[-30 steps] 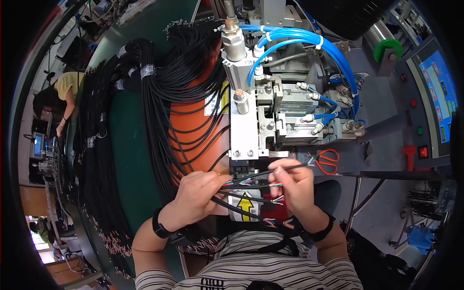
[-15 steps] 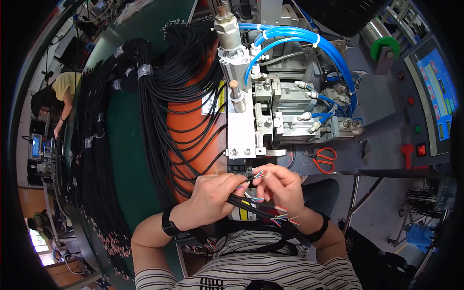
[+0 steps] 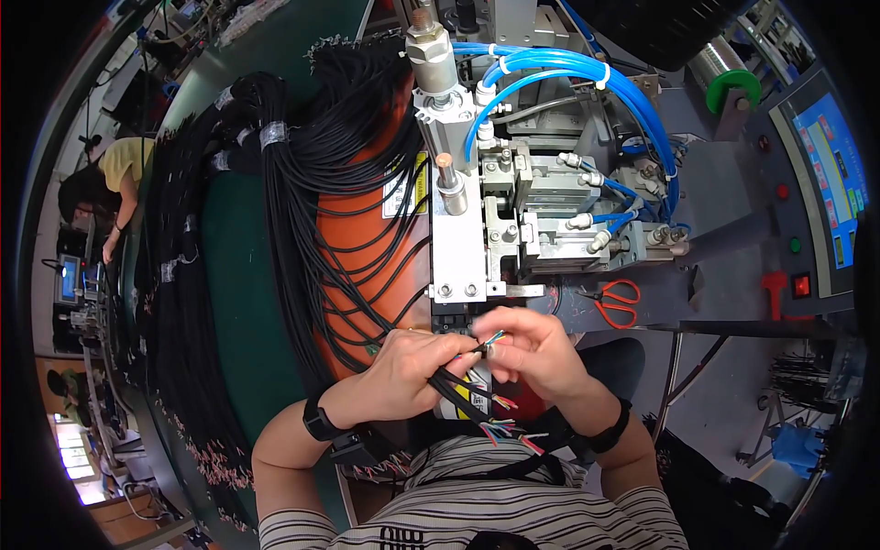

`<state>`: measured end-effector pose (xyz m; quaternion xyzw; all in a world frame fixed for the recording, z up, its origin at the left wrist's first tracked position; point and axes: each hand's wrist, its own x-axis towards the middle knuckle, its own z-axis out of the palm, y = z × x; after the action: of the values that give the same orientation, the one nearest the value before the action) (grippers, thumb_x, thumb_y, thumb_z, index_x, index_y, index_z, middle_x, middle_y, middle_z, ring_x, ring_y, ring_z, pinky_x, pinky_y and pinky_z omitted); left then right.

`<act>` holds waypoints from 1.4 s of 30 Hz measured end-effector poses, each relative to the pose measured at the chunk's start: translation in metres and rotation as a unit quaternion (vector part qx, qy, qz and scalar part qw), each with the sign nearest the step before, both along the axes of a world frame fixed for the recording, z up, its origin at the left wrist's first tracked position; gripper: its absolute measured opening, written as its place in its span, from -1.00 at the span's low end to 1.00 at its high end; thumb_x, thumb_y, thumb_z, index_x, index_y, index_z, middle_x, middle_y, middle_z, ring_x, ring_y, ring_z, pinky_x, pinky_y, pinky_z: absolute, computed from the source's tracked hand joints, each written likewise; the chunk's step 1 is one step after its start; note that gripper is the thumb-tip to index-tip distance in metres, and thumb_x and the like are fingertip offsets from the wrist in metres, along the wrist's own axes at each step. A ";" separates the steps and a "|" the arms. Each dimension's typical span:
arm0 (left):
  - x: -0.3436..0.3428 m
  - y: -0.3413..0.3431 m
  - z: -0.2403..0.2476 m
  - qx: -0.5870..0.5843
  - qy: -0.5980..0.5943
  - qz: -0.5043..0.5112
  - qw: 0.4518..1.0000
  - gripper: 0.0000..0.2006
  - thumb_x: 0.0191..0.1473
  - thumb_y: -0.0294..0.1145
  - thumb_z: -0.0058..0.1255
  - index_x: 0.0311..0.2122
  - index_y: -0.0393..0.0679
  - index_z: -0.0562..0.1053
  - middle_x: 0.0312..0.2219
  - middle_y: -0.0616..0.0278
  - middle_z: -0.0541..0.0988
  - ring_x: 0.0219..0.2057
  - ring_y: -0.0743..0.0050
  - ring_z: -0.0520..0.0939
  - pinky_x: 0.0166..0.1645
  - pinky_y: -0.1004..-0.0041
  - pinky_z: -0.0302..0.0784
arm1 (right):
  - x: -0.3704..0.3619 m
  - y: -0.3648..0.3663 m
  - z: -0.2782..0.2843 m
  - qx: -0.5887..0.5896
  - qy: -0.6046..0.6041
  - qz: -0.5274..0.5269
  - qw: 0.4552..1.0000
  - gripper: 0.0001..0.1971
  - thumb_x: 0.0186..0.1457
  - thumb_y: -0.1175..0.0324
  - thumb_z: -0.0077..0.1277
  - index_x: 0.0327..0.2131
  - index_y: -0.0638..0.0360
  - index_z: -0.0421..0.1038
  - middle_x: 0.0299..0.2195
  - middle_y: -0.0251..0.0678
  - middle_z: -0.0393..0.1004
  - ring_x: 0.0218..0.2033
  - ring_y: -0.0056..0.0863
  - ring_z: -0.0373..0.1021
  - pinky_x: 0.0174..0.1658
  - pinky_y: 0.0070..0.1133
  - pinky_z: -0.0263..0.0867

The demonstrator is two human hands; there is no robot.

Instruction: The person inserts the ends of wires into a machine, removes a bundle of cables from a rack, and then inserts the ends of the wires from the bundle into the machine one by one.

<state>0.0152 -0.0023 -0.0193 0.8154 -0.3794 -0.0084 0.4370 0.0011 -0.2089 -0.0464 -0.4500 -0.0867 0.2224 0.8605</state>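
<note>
My left hand (image 3: 412,368) is closed around several black cables (image 3: 466,403) near their ends. One cable end points up to the right from its fingertips, its thin coloured wires (image 3: 497,338) fanned out. Around these wires my right hand (image 3: 539,359) has its fingers curled, the thumb against them and the forefinger slightly blurred. Lower down hang other cable ends with bare coloured wires (image 3: 500,429), below the right hand. Both hands are just in front of a metal pneumatic press (image 3: 458,247).
Long black cable bundles (image 3: 275,183) lie across an orange surface (image 3: 353,238) and a green table (image 3: 234,266) at left. Red-handled scissors (image 3: 619,304) rest right of the press. Blue air hoses (image 3: 642,110) arch above it. A control screen (image 3: 830,174) stands far right. Another person (image 3: 124,174) works far left.
My right hand has shifted slightly right, its forefinger lifted. The loose cable ends below have swung down and left, with their wires more spread.
</note>
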 end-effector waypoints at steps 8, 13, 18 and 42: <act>-0.008 -0.008 0.010 0.054 -0.049 0.054 0.996 -0.88 0.00 -0.52 0.13 -0.31 -0.24 0.46 -0.69 0.20 0.47 -0.73 0.23 0.48 -0.61 0.35 0.33 | -0.014 0.025 -0.014 -0.397 -0.422 -0.281 0.765 -0.74 0.09 0.50 0.14 -0.12 0.26 0.46 -0.24 -0.24 0.44 -0.42 -0.65 0.43 -0.45 -0.68 0.31; -0.007 -0.009 0.011 0.069 -0.052 0.061 0.994 -0.92 0.00 -0.54 0.11 -0.36 -0.22 0.46 -0.70 0.21 0.46 -0.73 0.25 0.47 -0.61 0.35 0.30 | -0.018 0.020 -0.012 -0.369 -0.421 -0.273 0.782 -0.72 0.11 0.51 0.12 -0.08 0.31 0.45 -0.21 -0.23 0.47 -0.34 -0.60 0.45 -0.35 -0.63 0.37; -0.007 -0.008 0.009 0.061 -0.054 0.049 0.995 -0.93 0.01 -0.53 0.11 -0.37 -0.21 0.46 -0.70 0.21 0.46 -0.73 0.26 0.48 -0.61 0.35 0.30 | -0.003 -0.007 -0.004 -0.039 0.007 -0.033 0.999 -0.75 0.17 0.51 0.05 -0.08 0.37 0.46 -0.22 -0.27 0.51 -0.35 -0.61 0.46 -0.33 -0.66 0.37; -0.004 -0.006 0.008 0.092 -0.035 0.005 0.995 -0.92 0.04 -0.46 0.08 -0.39 -0.18 0.42 -0.71 0.21 0.44 -0.69 0.22 0.50 -0.59 0.34 0.31 | 0.003 -0.012 0.000 -0.100 0.013 0.012 0.995 -0.85 0.24 0.49 -0.04 -0.23 0.36 0.49 -0.45 -0.35 0.51 -0.56 -0.72 0.39 -0.52 -0.77 0.24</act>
<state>0.0116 -0.0080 -0.0109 0.8538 -0.3879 -0.0123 0.3469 0.0044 -0.2211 -0.0463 -0.5299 -0.0577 0.2462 0.8095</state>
